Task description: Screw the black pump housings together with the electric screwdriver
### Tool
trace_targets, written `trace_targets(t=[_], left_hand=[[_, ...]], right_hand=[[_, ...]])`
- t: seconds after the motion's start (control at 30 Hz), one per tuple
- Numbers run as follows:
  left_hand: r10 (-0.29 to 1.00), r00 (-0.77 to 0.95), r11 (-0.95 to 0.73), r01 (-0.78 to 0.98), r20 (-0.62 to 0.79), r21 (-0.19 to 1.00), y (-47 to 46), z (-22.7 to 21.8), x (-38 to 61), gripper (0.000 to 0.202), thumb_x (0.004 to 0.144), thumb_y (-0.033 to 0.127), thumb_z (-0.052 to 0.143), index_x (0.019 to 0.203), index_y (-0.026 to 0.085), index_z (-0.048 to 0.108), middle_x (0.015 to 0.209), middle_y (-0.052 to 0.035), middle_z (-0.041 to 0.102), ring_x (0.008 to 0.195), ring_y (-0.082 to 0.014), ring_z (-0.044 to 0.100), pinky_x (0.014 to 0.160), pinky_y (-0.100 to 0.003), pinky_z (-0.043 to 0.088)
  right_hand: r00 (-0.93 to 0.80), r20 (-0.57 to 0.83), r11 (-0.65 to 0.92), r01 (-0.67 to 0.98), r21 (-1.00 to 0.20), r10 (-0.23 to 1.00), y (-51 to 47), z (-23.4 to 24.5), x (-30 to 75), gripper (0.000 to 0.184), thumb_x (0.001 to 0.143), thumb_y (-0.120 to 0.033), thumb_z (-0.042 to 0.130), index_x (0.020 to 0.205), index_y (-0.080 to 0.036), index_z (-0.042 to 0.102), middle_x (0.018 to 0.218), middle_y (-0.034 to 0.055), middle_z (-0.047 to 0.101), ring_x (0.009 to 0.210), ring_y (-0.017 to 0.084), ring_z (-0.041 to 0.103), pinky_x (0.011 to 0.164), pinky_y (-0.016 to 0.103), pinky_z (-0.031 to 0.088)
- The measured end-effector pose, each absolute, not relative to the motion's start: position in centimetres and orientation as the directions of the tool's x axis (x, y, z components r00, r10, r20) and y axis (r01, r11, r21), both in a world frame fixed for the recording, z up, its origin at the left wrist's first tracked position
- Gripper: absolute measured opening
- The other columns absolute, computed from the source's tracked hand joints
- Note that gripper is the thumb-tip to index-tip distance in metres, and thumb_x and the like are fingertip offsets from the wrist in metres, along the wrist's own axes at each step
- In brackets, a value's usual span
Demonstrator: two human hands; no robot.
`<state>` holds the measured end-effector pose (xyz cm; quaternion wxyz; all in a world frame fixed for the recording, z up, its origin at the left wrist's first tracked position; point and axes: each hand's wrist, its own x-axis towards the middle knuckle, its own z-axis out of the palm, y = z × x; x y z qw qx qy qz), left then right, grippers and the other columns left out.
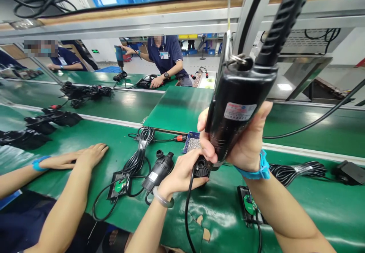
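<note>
Downward from upper right, long axis slanted, the driver (239, 93) is pointed, gripped in the right hand (248, 146); a part (203, 168) is held in the left hand (182, 172).

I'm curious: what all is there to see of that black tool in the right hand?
The tool is a thick, glossy black cylinder, apparently plastic. Its white label carries small print I cannot read. A ridged sleeve and a metal ring are at its top. It tilts, the top leaning right in the picture, with the right hand wrapped around it. Its lower end points down at a black part in the left hand; whether they touch is unclear.
</note>
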<state>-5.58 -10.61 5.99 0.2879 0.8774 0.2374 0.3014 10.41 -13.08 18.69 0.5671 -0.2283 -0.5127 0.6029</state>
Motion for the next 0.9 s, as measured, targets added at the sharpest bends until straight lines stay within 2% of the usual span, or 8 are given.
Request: trace_targets(t=[0.27, 0.43, 0.5, 0.6, 0.67, 0.77, 0.83, 0.9], left_hand=[[0.603, 0.71, -0.707, 0.265, 0.363, 0.656, -10.6, 5.7, -5.7, 0.038, 0.081, 0.034, 0.069, 0.116, 0.022, 0.057, 0.114, -0.0067, 0.068, 0.103, -0.0271, 0.067, 0.099, -0.039, 0.052], [0.573, 0.715, -0.723, 0.21, 0.401, 0.659, -10.4, 5.9, -5.8, 0.052, 0.082, 0.033, 0.07, 0.129, 0.021, 0.051, 0.12, -0.0073, 0.068, 0.111, -0.0287, 0.066, 0.097, -0.038, 0.053], [0.563, 0.722, -0.723, 0.196, 0.402, 0.662, -10.4, 6.1, -5.9, 0.06, 0.082, 0.031, 0.07, 0.136, 0.021, 0.047, 0.125, -0.0078, 0.067, 0.113, -0.0278, 0.066, 0.098, -0.038, 0.053], [0.558, 0.745, -0.72, 0.215, 0.366, 0.66, -10.5, 6.5, -5.9, 0.068, 0.083, 0.029, 0.071, 0.143, 0.022, 0.042, 0.136, -0.0106, 0.061, 0.125, -0.0278, 0.06, 0.107, -0.041, 0.049], [0.602, 0.719, -0.701, 0.268, 0.348, 0.661, -10.9, 6.5, -5.8, 0.067, 0.082, 0.029, 0.073, 0.142, 0.021, 0.045, 0.138, -0.0117, 0.06, 0.128, -0.0284, 0.058, 0.11, -0.044, 0.047], [0.755, 0.548, -0.589, 0.324, 0.36, 0.74, -11.5, 6.0, -5.7, 0.068, 0.073, 0.028, 0.081, 0.135, 0.021, 0.052, 0.127, -0.0097, 0.067, 0.118, -0.0276, 0.065, 0.105, -0.044, 0.051], [0.852, 0.4, -0.462, 0.276, 0.337, 0.843, -11.9, 5.7, -5.8, 0.074, 0.065, 0.026, 0.086, 0.131, 0.021, 0.052, 0.12, -0.0079, 0.072, 0.111, -0.0265, 0.07, 0.101, -0.041, 0.055], [0.919, 0.267, -0.338, 0.157, 0.29, 0.928, -12.3, 5.7, -6.4, 0.077, 0.06, 0.023, 0.089, 0.127, 0.021, 0.051, 0.116, -0.008, 0.074, 0.106, -0.026, 0.073, 0.097, -0.038, 0.056]], right_hand=[[-0.231, 0.349, 0.205, -0.481, -0.852, 0.908, -13.2, 18.8, 9.8, 0.076, 0.065, -0.094, 0.05, 0.075, -0.02, 0.065, 0.041, -0.001, 0.056, 0.024, 0.012, 0.042, 0.023, 0.022, 0.03], [-0.229, 0.394, 0.238, -0.503, -0.831, 0.89, -13.3, 19.5, 10.4, 0.074, 0.071, -0.091, 0.05, 0.076, -0.019, 0.069, 0.044, -0.0003, 0.057, 0.027, 0.012, 0.045, 0.025, 0.023, 0.035], [-0.155, 0.429, 0.308, -0.489, -0.816, 0.89, -13.3, 20.1, 11.1, 0.075, 0.075, -0.089, 0.046, 0.079, -0.019, 0.071, 0.044, 0.0001, 0.058, 0.029, 0.013, 0.047, 0.027, 0.023, 0.037], [0.066, 0.467, 0.456, -0.372, -0.809, 0.882, -12.6, 20.2, 12.7, 0.075, 0.081, -0.087, 0.04, 0.086, -0.019, 0.072, 0.048, 0.0005, 0.06, 0.036, 0.013, 0.052, 0.034, 0.024, 0.041], [0.19, 0.448, 0.486, -0.282, -0.828, 0.874, -11.3, 19.2, 14.1, 0.07, 0.081, -0.084, 0.045, 0.091, -0.02, 0.07, 0.054, -0.0001, 0.062, 0.043, 0.013, 0.056, 0.039, 0.024, 0.044], [0.281, 0.378, 0.421, -0.113, -0.9, 0.882, -8.8, 15.9, 16.0, 0.057, 0.077, -0.074, 0.062, 0.101, -0.022, 0.064, 0.067, -0.0021, 0.064, 0.056, 0.013, 0.06, 0.054, 0.026, 0.053], [0.291, 0.348, 0.364, -0.003, -0.931, 0.891, -7.6, 13.6, 17.1, 0.056, 0.076, -0.072, 0.065, 0.104, -0.023, 0.062, 0.077, -0.0003, 0.068, 0.07, 0.016, 0.066, 0.073, 0.034, 0.059], [0.286, 0.345, 0.343, 0.058, -0.937, 0.894, -7.5, 11.6, 17.9, 0.059, 0.077, -0.072, 0.064, 0.111, -0.024, 0.061, 0.1, 0.0058, 0.072, 0.097, 0.022, 0.069, 0.097, 0.043, 0.055]])
